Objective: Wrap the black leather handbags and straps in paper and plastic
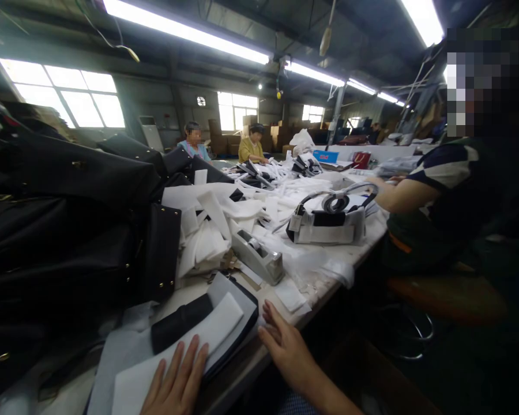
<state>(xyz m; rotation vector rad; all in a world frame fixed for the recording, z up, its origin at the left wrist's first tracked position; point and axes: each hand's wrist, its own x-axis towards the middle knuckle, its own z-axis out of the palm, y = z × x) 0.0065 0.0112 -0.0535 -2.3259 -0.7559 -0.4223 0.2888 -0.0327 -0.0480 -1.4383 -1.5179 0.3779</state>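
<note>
My left hand (pixel 179 374) lies flat, fingers stretched, on a strip of white foam sheet (pixel 218 325). That sheet rests over a dark bag (pixel 256 308) lying flat on the table, with grey-white lining paper (pixel 123 351) and a black strap or panel (pixel 181 323) beside it. At the bag's right end, my right hand (pixel 288 349) hovers by the table edge, fingers loosely apart and holding nothing visible. A grey tape dispenser (pixel 259 259) stands just beyond the bag.
Black bags (pixel 64 230) are piled high at left. White foam pieces (pixel 211 230) heap along the table (pixel 346 268). A wrapped handbag (pixel 328 225) stands farther right, near a seated co-worker (pixel 441 184). Two people sit at the far side. A stool (pixel 450 300) is at right.
</note>
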